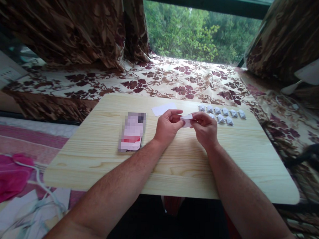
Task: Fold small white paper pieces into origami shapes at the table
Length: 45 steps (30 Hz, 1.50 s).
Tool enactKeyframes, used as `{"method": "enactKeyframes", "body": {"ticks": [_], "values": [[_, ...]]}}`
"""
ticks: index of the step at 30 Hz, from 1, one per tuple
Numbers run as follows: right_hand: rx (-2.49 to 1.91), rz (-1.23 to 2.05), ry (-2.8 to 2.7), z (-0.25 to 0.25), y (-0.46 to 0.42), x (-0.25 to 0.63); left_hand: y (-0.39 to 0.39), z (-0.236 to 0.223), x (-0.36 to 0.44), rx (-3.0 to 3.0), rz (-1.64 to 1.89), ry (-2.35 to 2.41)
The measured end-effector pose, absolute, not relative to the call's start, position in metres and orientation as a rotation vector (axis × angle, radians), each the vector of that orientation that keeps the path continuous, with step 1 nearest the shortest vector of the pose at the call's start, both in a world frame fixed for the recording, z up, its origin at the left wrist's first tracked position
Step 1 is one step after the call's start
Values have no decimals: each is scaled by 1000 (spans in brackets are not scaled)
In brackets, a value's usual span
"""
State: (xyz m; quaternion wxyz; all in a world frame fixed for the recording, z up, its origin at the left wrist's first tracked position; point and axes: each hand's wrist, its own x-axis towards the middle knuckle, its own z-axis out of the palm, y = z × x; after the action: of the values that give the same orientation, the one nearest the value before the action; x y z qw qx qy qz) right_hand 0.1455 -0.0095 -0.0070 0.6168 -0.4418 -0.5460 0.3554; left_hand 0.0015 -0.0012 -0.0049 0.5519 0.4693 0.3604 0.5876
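Between my two hands is a small folded piece of white paper (186, 120), held just above the wooden table (194, 167). My left hand (169, 125) pinches its left side between thumb and fingers. On the other side, my right hand (205, 129) grips the right end, fingers closed. A flat sheet of white paper (162, 109) lies behind my left hand. Several small folded paper shapes (225, 111), pointed on top, sit in two rows to the right; my right hand partly covers the front row.
A phone (132, 132) with a blurred screen lies left of my left forearm. Floral cloth (183, 78) covers the ledge behind the table, below a window. A white lamp (315, 69) stands at the right. Papers and a cable (38, 177) lie at the lower left.
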Motion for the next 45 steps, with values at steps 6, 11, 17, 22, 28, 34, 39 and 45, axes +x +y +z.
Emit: {"method": "enactKeyframes", "body": {"ticks": [6,11,17,22,28,34,39,45], "values": [[-1028,806,-1271,-8,-9,144,-1,-6,2,1127,1372,847],[-1012,792,-1294,-5,-10,143,-1,-8,3,1211,1393,834],[-1035,790,-1325,-4,-10,145,-1,-11,2,1239,1400,820],[-1051,739,-1336,-7,-9,144,-2,-10,2,1239,1398,842],[-1097,625,-1389,-11,-11,144,-2,-7,2,1201,1403,889],[-1244,372,-1468,-11,-13,149,0,-7,2,1166,1413,925],[-1240,424,-1420,-10,-9,151,-1,-5,2,1198,1408,944],[-1197,810,-1364,-4,-5,153,1,-8,-2,1237,1383,1038]]}}
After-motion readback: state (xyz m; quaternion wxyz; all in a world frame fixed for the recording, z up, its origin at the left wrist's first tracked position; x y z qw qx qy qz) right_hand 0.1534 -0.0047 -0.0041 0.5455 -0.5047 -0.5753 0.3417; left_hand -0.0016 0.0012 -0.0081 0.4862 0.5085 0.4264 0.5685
